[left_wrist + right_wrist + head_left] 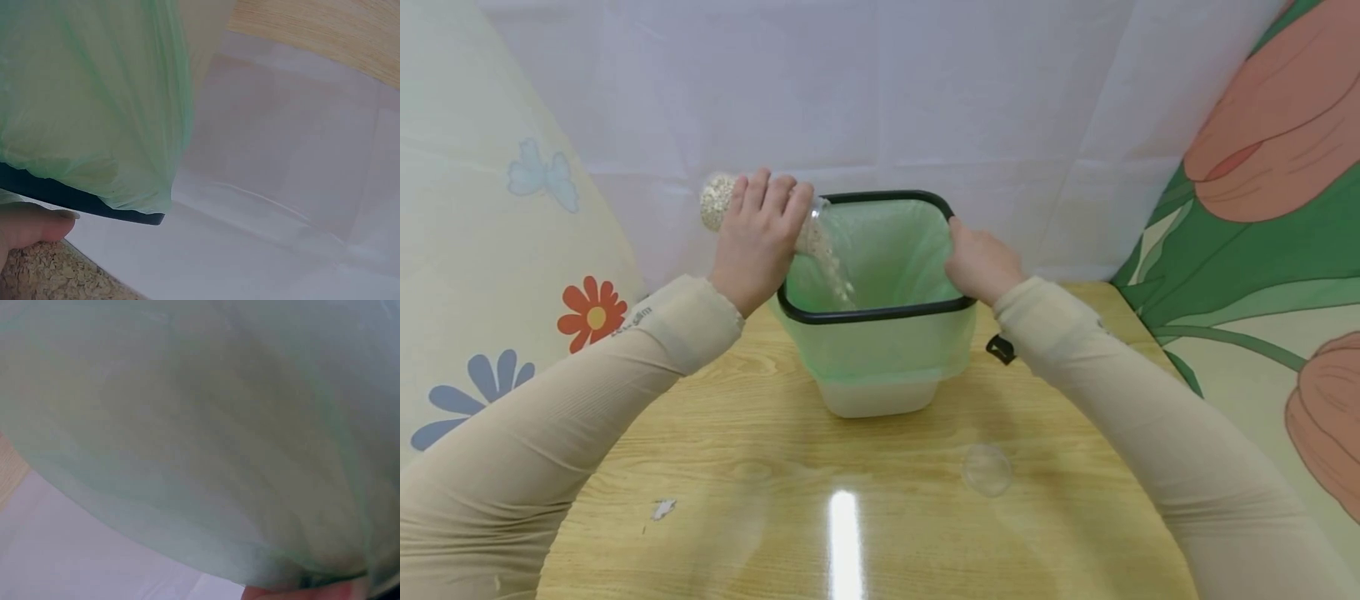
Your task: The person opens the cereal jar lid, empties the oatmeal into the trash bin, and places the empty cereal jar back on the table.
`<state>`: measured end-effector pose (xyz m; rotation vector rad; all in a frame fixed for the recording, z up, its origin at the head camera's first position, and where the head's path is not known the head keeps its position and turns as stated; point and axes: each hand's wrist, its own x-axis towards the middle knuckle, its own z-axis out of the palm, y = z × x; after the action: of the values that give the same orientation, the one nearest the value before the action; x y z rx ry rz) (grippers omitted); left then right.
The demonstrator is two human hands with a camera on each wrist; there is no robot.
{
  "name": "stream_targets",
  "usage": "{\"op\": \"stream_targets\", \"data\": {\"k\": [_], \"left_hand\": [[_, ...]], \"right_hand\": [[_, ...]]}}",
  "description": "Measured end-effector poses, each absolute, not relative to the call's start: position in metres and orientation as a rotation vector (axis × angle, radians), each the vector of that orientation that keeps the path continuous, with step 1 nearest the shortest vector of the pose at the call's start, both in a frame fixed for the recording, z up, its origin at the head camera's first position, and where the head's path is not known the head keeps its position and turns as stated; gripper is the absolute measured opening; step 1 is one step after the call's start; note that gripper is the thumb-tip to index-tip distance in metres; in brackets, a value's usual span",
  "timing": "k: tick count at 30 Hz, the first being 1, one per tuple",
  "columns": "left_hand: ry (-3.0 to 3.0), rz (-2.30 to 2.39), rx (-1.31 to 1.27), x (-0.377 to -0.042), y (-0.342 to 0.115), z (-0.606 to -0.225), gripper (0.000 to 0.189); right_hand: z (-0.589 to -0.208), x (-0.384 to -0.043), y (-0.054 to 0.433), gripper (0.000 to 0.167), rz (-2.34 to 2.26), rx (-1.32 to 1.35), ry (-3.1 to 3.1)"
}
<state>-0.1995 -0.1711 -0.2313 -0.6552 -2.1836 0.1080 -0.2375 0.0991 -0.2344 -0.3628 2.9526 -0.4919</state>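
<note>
My left hand grips a clear jar of pale flakes, tipped over with its mouth at the left rim of a trash bin. A stream of flakes falls from the mouth into the bin. A green bag lines the bin and folds down over its outside, under a black rim. On the right side, my right hand holds that rim. The left wrist view shows the left thumb beside the rim, with the flakes below it.
The bin stands on a wood-grain table. A clear round lid lies at front right, a small black piece by the right wrist, and a torn scrap at front left. White cloth hangs behind.
</note>
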Motion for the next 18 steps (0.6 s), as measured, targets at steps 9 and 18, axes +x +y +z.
{"op": "stream_targets", "data": {"k": [9,18], "left_hand": [[-2.159,0.14,-0.657,-0.2002,-0.1721,-0.2314,0.031],[-2.16,0.158,-0.668,-0.2019,-0.1712,-0.2317,0.031]], "right_hand": [[-0.2344,-0.2386,0.0989,0.065,-0.486,-0.369,2.958],[-0.2333,-0.2387,0.0994,0.066,-0.496,-0.354,2.955]]}}
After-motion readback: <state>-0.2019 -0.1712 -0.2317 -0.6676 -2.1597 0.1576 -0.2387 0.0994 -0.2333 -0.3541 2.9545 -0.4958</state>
